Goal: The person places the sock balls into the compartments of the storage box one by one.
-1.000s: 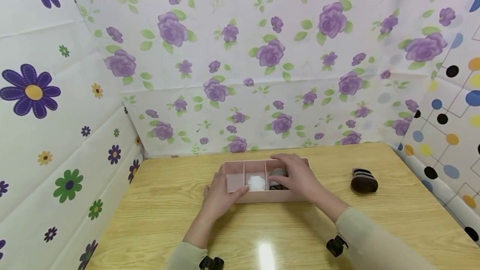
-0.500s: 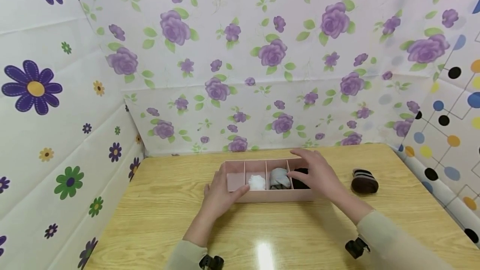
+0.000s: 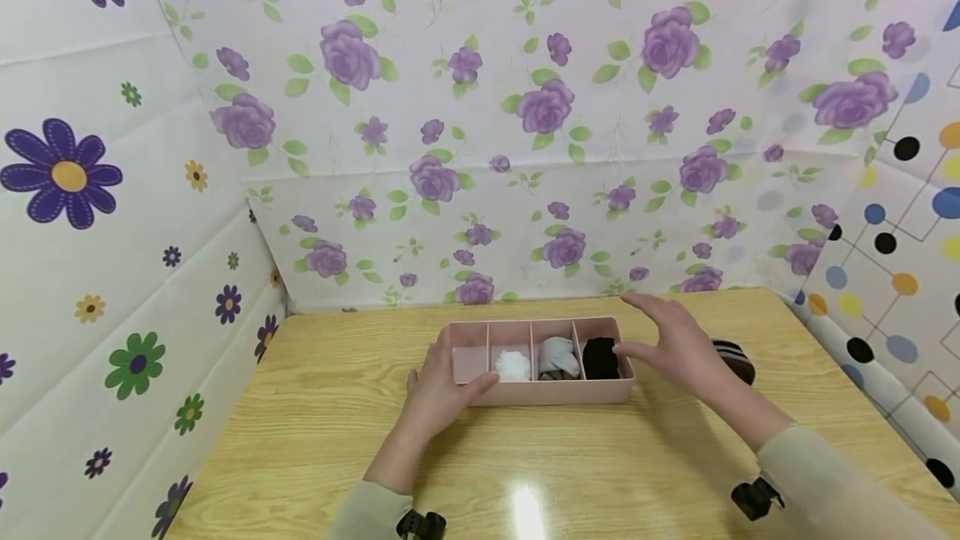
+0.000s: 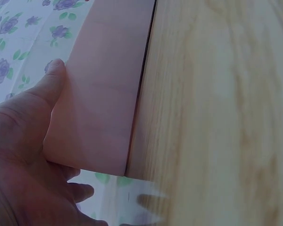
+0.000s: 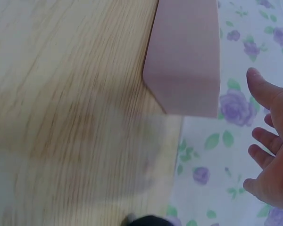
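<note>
Left grip (image 3: 437, 392) clasping corner of pink four-compartment box (image 3: 555, 394); right grip (image 3: 681, 350) spreading wide, holding nothing, black bundle (image 3: 600, 359) sitting left of it, striped rolled sock (image 3: 737, 360) right.

The right hand (image 3: 681, 352) is partly hiding the striped bundle (image 3: 735, 360), the left hand (image 3: 437, 387) is covering the near left corner of the pink box (image 3: 558, 393), the near edge is cutting off both sleeves (image 3: 832, 477)

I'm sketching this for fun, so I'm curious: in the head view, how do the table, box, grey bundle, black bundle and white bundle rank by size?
Largest to smallest:
Table
Box
Grey bundle and black bundle, too alike to rank
White bundle
</note>
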`<state>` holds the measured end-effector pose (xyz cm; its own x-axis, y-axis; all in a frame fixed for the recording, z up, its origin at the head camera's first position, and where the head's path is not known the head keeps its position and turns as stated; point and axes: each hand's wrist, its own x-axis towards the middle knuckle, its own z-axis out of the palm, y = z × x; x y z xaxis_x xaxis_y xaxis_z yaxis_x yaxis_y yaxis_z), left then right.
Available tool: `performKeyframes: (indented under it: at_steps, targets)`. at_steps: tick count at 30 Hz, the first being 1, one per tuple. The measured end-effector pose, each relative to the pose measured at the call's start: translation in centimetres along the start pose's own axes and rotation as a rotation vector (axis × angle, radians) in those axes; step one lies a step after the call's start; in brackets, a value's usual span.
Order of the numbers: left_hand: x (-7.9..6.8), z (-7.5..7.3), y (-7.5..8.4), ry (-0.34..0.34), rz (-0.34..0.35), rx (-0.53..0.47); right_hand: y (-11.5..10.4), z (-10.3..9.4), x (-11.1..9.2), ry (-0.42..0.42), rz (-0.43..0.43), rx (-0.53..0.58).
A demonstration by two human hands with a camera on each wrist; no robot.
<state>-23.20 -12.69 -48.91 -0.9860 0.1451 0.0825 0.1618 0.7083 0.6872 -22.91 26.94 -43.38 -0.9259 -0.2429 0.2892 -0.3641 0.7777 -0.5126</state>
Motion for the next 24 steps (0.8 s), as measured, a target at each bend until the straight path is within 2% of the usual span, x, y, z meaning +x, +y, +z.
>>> performKeyframes:
  at_steps: [6,13,24]
  targets:
    - [-0.1,0.1,-0.3,0.002,0.002,0.002,1.2,-0.9,-0.7,0.012,0.007,-0.03]
    - [-0.1,0.0,-0.2,-0.003,-0.001,0.018,2.5,-2.0,-1.7,-0.034,0.025,-0.021]
    - [0.0,-0.1,-0.1,0.005,0.016,0.006,6.6,-3.1,-3.3,-0.031,0.029,-0.07]
